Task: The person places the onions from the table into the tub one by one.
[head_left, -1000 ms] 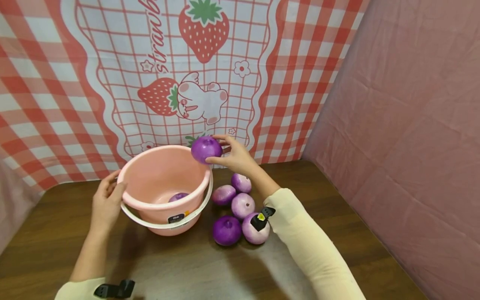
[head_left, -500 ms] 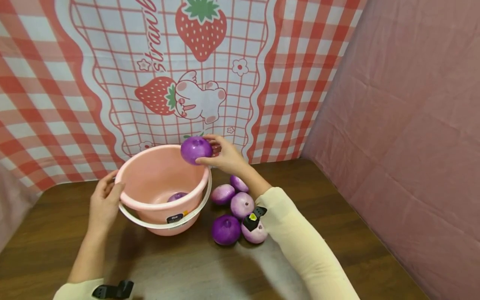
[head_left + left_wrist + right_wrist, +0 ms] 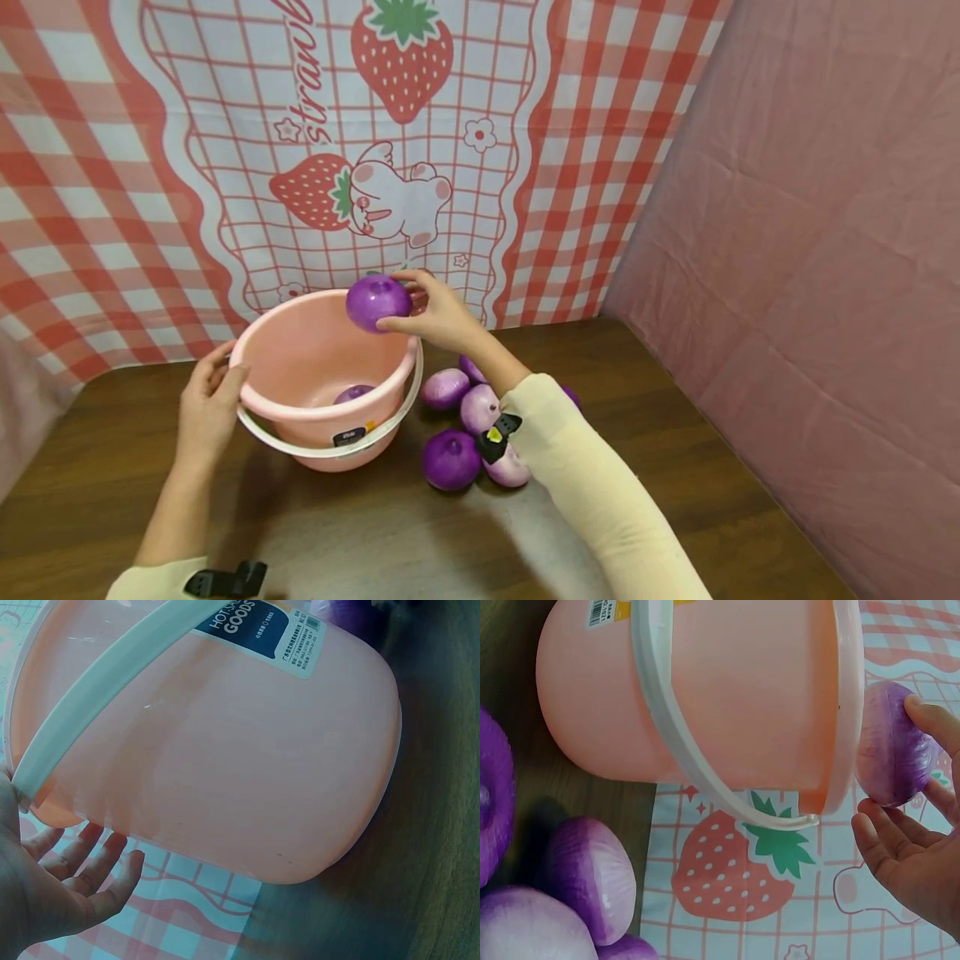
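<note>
A pink bucket (image 3: 322,354) with a white handle (image 3: 330,452) stands on the table, a purple onion (image 3: 354,392) lying at its bottom. At the bucket's left rim, my left hand (image 3: 210,408) grips the edge, thumb over the rim and fingers outside. My right hand (image 3: 442,315) holds another purple onion (image 3: 378,302) above the right side of the bucket's opening, thumb below and fingers behind. In the right wrist view this held onion (image 3: 896,746) sits just beyond the rim, purple on one half and paler on the other.
Right of the bucket lie several more onions, among them a dark purple onion (image 3: 452,460) and a paler onion (image 3: 446,389); my right forearm partly covers some. A strawberry-print cloth (image 3: 487,192) hangs behind the brown wooden table (image 3: 360,533), and a pink cloth (image 3: 810,208) hangs at the right.
My right hand has carried the held onion leftward from the bucket's right rim to over its opening. My left hand keeps its grip on the rim.
</note>
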A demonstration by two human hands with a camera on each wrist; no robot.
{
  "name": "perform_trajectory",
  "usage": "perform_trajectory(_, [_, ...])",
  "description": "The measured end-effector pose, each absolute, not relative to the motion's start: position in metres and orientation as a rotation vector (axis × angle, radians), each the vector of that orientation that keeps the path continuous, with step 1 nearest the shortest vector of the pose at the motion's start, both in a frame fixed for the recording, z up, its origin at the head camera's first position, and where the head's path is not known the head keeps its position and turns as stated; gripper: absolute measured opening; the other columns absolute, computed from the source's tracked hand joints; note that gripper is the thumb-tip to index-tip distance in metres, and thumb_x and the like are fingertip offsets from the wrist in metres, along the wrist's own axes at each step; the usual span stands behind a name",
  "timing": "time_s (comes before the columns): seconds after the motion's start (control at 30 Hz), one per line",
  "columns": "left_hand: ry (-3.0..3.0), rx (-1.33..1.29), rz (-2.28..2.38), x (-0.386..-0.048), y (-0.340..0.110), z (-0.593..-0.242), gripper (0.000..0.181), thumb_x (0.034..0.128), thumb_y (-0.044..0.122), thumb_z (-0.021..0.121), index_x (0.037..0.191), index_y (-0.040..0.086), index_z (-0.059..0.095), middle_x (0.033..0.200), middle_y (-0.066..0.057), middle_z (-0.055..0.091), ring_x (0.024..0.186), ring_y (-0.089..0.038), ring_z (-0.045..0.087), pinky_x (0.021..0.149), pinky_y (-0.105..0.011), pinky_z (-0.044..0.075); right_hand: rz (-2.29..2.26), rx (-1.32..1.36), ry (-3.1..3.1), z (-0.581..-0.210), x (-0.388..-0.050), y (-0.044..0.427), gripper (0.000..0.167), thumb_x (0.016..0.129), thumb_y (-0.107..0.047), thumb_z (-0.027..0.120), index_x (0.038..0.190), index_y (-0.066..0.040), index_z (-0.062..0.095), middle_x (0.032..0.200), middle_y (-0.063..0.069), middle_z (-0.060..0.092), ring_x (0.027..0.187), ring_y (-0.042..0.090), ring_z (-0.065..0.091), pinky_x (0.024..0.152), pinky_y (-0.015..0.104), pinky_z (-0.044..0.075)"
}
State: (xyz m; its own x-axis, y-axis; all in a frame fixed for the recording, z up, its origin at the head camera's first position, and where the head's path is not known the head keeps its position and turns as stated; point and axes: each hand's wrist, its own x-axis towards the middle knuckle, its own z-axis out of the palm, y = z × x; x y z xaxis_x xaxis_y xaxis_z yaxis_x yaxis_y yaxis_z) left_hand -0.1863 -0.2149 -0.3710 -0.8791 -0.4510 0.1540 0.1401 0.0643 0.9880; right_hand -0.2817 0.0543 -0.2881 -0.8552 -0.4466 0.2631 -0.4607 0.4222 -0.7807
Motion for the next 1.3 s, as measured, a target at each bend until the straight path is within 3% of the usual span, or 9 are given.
perform_trajectory(0.33, [-1.963, 0.326, -1.841, -0.187, -0.216, -0.371, 0.030, 0.0919, 0.014, 0.053, 0.122, 0.020, 0.052, 0.077, 0.027, 0.059, 0.069, 0.007, 0.055, 0.060, -0.005, 0.043, 1.473, 0.830, -2.652, -0.287, -0.279, 0.042, 0.071, 0.072, -0.030, 0.081, 0.133, -0.020, 0.048, 0.120, 0.006, 0.059, 0.109, 0.020, 0.057, 0.089, 0.029, 0.050])
perform_trajectory(0.73, [-1.951, 0.342, -1.860, -0.186, -0.215, -0.370, 0.028, 0.0917, 0.015, 0.054, 0.117, 0.025, 0.052, 0.076, 0.027, 0.059, 0.068, 0.007, 0.054, 0.059, -0.006, 0.043, 1.548, 0.854, -2.647, -0.294, -0.277, 0.024, 0.075, 0.070, -0.027, 0.083, 0.135, -0.017, 0.047, 0.118, 0.008, 0.059, 0.102, 0.017, 0.060, 0.084, 0.023, 0.052])
perform_trajectory(1.0, [-1.958, 0.338, -1.857, -0.186, -0.216, -0.371, 0.033, 0.0917, 0.014, 0.052, 0.124, 0.017, 0.052, 0.075, 0.027, 0.059, 0.067, 0.008, 0.054, 0.060, -0.005, 0.043, 1.508, 0.846, -2.668, -0.297, -0.274, 0.013, 0.072, 0.069, -0.028, 0.083, 0.132, -0.019, 0.049, 0.121, 0.007, 0.058, 0.106, 0.016, 0.058, 0.084, 0.021, 0.051])
perform_trajectory(1.3, [-1.924, 0.342, -1.872, -0.187, -0.215, -0.372, 0.028, 0.0911, 0.013, 0.053, 0.116, 0.026, 0.053, 0.076, 0.025, 0.060, 0.067, 0.007, 0.055, 0.060, -0.005, 0.043, 1.512, 0.841, -2.653, -0.299, -0.273, 0.006, 0.070, 0.069, -0.028, 0.083, 0.131, -0.019, 0.050, 0.118, 0.006, 0.059, 0.106, 0.016, 0.056, 0.083, 0.021, 0.050])
